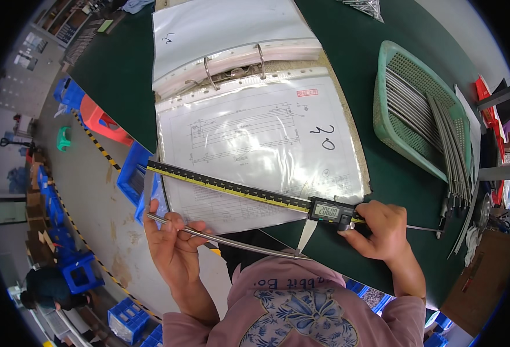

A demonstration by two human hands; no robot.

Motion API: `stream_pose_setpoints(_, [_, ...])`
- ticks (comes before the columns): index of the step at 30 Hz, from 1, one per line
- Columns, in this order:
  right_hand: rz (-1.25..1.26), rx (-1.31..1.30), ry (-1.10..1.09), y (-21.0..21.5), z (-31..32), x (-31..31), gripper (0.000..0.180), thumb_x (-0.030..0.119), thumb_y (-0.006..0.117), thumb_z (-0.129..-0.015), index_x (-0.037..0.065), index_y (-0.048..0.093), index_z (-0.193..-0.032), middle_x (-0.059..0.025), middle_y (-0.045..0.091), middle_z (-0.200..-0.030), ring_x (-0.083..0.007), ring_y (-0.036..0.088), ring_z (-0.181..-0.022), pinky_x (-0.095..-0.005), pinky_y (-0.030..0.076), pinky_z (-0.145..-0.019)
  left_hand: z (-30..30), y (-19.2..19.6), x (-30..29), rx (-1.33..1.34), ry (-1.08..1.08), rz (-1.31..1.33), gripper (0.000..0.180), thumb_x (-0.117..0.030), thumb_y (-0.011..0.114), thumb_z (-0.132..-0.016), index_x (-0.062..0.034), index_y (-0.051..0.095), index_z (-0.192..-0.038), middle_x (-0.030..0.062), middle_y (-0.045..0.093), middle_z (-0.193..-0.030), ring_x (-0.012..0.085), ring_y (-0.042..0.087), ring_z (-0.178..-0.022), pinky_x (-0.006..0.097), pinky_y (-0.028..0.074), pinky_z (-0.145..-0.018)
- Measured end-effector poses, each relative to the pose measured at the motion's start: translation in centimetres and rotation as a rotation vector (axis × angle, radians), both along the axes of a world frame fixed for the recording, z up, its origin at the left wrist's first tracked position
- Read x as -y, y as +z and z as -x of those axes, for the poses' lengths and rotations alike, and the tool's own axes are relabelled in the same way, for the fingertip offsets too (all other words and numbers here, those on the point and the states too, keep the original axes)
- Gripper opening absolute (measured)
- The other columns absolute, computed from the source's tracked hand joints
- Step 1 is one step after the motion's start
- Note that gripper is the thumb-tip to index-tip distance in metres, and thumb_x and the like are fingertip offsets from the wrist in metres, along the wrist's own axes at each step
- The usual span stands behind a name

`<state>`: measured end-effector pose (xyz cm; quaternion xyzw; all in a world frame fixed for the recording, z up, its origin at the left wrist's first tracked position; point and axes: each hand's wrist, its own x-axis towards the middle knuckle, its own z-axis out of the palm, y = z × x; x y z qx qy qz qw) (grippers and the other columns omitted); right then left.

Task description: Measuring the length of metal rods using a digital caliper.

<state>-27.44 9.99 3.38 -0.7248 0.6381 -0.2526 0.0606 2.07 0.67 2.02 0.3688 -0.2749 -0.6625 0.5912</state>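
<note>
My left hand [175,251] pinches a slim, shiny metal rod [232,239] near its left end. The rod slants down to the right, in front of my shirt. In my right hand [383,232] is a digital caliper [326,211], gripped by the slider end with the thumb below the display. Its long black and yellow scale reaches left across the lower part of an open ring binder [249,136]. One pale caliper jaw points down, and its tip meets the rod close to the right end. Drawing sheets in clear sleeves fill the binder.
On the dark green table [353,69], a light green plastic basket [380,98] of metal rods stands right of the binder, some rods jutting over its near rim. Blue crates [133,176] and a red stool [105,122] are left of the table. Another person [52,289] is at lower left.
</note>
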Motion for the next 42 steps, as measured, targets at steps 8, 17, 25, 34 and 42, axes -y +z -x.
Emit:
stream_pose_setpoints(8, [-0.022, 0.013, 0.003, -0.1, -0.1, 0.0, 0.031, 0.030, 0.071, -0.061, 0.005, 0.055, -0.072, -0.0064, 0.048, -0.054, -0.0226, 0.047, -0.040, -0.0308, 0.036, -0.038, -0.3, -0.1, -0.2, -0.001, 0.008, -0.017, 0.040, -0.006, 0.041, -0.086, -0.0064, 0.024, -0.123, 0.0116, 0.051, -0.082, 0.0318, 0.062, -0.074, 0.043, 0.056, -0.061])
stream_pose_setpoints(17, [-0.039, 0.035, 0.013, -0.3, -0.1, 0.1, 0.031, 0.027, 0.071, -0.060, 0.003, 0.054, -0.071, -0.0082, 0.049, -0.055, -0.0247, 0.048, -0.042, -0.0316, 0.035, -0.039, 0.2, -0.4, -0.2, 0.019, 0.027, -0.055, 0.044, -0.006, 0.041, -0.086, -0.0054, 0.019, -0.124, 0.0114, 0.050, -0.083, 0.0346, 0.061, -0.075, 0.041, 0.057, -0.060])
stream_pose_setpoints(25, [-0.046, 0.040, 0.002, -0.6, 0.0, 0.2, 0.031, 0.026, 0.071, -0.059, 0.003, 0.053, -0.070, -0.0074, 0.048, -0.053, -0.0241, 0.047, -0.041, -0.0315, 0.035, -0.038, 0.2, -0.2, -0.3, 0.003, 0.013, -0.075, 0.042, -0.006, 0.040, -0.087, -0.0064, 0.021, -0.124, 0.0114, 0.050, -0.082, 0.0357, 0.061, -0.075, 0.039, 0.057, -0.058])
stream_pose_setpoints(34, [-0.089, 0.022, -0.005, -0.6, 0.1, -0.2, 0.031, 0.026, 0.071, -0.060, 0.003, 0.053, -0.070, -0.0077, 0.048, -0.054, -0.0246, 0.048, -0.043, -0.0319, 0.036, -0.039, 0.2, -0.7, -0.5, -0.002, 0.006, -0.068, 0.041, -0.005, 0.039, -0.087, -0.0063, 0.021, -0.124, 0.0119, 0.051, -0.083, 0.0360, 0.061, -0.075, 0.039, 0.057, -0.057])
stream_pose_setpoints(42, [-0.054, 0.014, -0.005, 0.5, -0.4, 1.0, 0.028, 0.027, 0.070, -0.063, 0.005, 0.056, -0.073, -0.0075, 0.051, -0.056, -0.0241, 0.050, -0.043, -0.0314, 0.038, -0.040, -0.9, 0.1, 0.2, 0.015, -0.006, -0.024, 0.042, -0.005, 0.038, -0.087, -0.0052, 0.022, -0.125, 0.0109, 0.050, -0.086, 0.0321, 0.061, -0.075, 0.045, 0.055, -0.062])
